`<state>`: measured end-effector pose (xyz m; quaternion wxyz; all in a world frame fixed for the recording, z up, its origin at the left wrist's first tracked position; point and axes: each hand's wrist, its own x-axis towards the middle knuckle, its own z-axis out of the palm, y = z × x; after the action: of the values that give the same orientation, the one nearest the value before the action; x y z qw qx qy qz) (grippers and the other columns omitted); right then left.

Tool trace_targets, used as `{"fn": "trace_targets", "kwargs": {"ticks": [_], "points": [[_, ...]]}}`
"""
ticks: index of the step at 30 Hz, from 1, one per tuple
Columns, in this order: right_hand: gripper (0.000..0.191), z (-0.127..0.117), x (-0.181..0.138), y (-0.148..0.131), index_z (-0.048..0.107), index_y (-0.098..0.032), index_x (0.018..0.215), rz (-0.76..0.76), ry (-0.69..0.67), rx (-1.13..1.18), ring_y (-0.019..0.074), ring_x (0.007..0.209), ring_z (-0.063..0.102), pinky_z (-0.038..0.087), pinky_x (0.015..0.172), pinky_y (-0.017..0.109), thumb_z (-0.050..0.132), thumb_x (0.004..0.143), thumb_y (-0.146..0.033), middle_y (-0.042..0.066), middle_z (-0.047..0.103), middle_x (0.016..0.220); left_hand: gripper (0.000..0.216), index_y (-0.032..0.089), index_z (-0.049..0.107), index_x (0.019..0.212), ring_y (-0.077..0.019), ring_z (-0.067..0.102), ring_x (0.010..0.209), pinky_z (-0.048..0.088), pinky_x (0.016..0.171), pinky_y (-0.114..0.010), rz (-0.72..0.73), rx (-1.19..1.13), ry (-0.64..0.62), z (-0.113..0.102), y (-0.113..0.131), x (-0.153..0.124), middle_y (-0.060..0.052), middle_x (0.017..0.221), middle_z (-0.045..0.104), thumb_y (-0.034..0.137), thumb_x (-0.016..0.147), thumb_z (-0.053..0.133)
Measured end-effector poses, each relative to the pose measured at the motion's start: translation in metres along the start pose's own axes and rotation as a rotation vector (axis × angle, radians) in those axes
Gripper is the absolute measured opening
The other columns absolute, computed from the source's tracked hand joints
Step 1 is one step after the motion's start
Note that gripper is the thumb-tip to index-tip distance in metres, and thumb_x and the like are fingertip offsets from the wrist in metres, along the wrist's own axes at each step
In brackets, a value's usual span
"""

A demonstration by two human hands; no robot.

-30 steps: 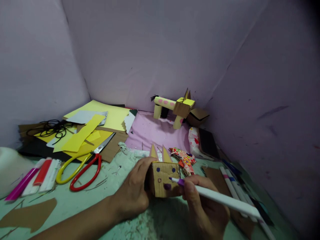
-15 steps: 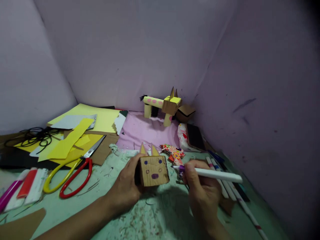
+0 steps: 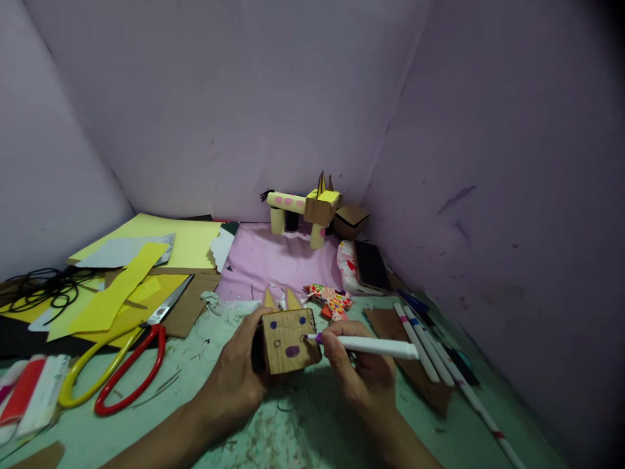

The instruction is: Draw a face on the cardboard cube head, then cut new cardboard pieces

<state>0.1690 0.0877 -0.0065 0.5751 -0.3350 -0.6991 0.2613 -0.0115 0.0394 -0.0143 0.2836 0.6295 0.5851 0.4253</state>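
Note:
My left hand (image 3: 241, 365) grips a small cardboard box head (image 3: 283, 335) from its left side. The box has two pointed ears, two dark eyes, a filled purple oval and two small ringed circles drawn on its front. In my right hand (image 3: 364, 371) is a white marker (image 3: 378, 346) with a purple tip, held like a pen. Its tip meets the box's face at the right small circle. Behind the box lies a patterned paper piece (image 3: 332, 299) in red, yellow and white.
Scissors (image 3: 131, 358) with yellow and red handles lie left, near yellow paper strips (image 3: 117, 286) and black cord (image 3: 53, 286). A spotted cardboard animal (image 3: 293, 203) stands at the back. A phone (image 3: 372, 266) and several markers (image 3: 424, 345) lie right, beside the wall (image 3: 512, 195).
My right hand has brought the marker left, from beside the box onto its face. The whole view has shifted slightly, with the box still in my left hand.

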Motion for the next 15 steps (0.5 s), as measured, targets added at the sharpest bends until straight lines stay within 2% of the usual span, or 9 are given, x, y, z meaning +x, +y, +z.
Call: {"fn": "trace_targets", "kwargs": {"ticks": [8, 12, 15], "points": [[0.013, 0.000, -0.001, 0.002, 0.064, -0.019, 0.077, 0.003, 0.048, 0.035, 0.0096, 0.049, 0.050, 0.040, 0.045, 0.020, 0.058, 0.088, -0.018, -0.003, 0.058, 0.061, 0.066, 0.028, 0.036, 0.134, -0.0248, 0.063, 0.113, 0.051, 0.095, -0.038, -0.008, 0.007, -0.005, 0.000, -0.001, -0.001, -0.005, 0.127, 0.062, 0.029, 0.078, 0.072], [0.009, -0.001, 0.000, 0.007, 0.065, -0.021, 0.085, -0.045, 0.074, 0.049, 0.0086, 0.047, 0.051, 0.040, 0.043, 0.018, 0.059, 0.088, -0.014, -0.004, 0.060, 0.064, 0.066, 0.026, 0.039, 0.133, -0.0257, 0.064, 0.110, 0.052, 0.094, -0.038, -0.022, 0.089, 0.013, 0.000, -0.001, 0.000, -0.006, 0.124, 0.064, 0.037, 0.077, 0.074], [0.010, -0.003, 0.005, 0.013, 0.066, -0.021, 0.093, -0.014, 0.109, -0.009, 0.0112, 0.056, 0.061, 0.048, 0.051, 0.020, 0.060, 0.088, -0.015, -0.001, 0.068, 0.072, 0.072, 0.025, 0.038, 0.134, -0.0281, 0.066, 0.109, 0.054, 0.093, -0.040, -0.044, 0.121, 0.037, 0.001, -0.004, -0.001, -0.008, 0.125, 0.065, 0.046, 0.075, 0.073]]}}
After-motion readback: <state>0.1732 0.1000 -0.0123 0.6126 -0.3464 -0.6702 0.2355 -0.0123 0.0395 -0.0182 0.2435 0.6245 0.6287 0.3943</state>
